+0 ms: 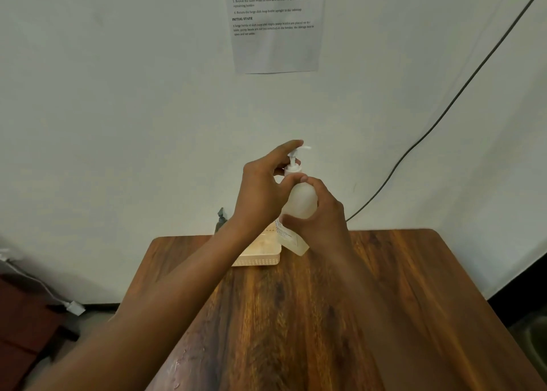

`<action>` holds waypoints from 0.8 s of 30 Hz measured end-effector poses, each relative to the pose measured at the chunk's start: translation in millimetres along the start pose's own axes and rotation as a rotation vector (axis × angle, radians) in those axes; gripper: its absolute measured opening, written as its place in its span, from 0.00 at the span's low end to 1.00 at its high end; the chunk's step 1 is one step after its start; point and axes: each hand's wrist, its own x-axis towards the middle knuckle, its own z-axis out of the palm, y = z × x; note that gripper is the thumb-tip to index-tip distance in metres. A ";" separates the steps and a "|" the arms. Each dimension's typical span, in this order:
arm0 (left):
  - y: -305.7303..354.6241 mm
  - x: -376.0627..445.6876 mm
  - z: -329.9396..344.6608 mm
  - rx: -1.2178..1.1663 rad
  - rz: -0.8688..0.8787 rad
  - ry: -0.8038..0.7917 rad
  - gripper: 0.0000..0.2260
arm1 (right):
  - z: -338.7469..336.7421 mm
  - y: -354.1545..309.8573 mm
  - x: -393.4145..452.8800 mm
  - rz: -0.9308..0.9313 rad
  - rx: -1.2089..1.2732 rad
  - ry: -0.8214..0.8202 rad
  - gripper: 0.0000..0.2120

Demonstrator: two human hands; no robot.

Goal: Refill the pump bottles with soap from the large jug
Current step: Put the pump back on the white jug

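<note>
at the far left a white plug [75, 307] with its cable lies on the floor beside the table [384, 316]. a dark pump top [220, 219] stands behind the tray [260, 259] at the back edge of the table. the left hand [260, 192] is at the white pump [294, 161], its fingers curled round the collar. the bottle [300, 201] is lifted and tilted above the table, just right of the tray. the right hand [324, 219] grasps its body. a sheet [276, 23] hangs on the wall, and a black cable [444, 109] runs down at the right.
</note>
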 end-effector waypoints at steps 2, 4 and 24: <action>0.6 -0.9 -0.6 -0.013 -0.006 0.012 0.24 | -0.8 -0.3 1.8 -0.002 0.002 -0.001 0.37; 1.9 -2.6 0.0 -0.012 -0.003 0.017 0.25 | -1.5 -1.2 2.6 -0.009 0.012 0.006 0.36; 19.8 7.3 2.1 -0.196 -0.122 0.061 0.20 | -9.7 -14.2 15.3 -0.074 0.052 0.072 0.35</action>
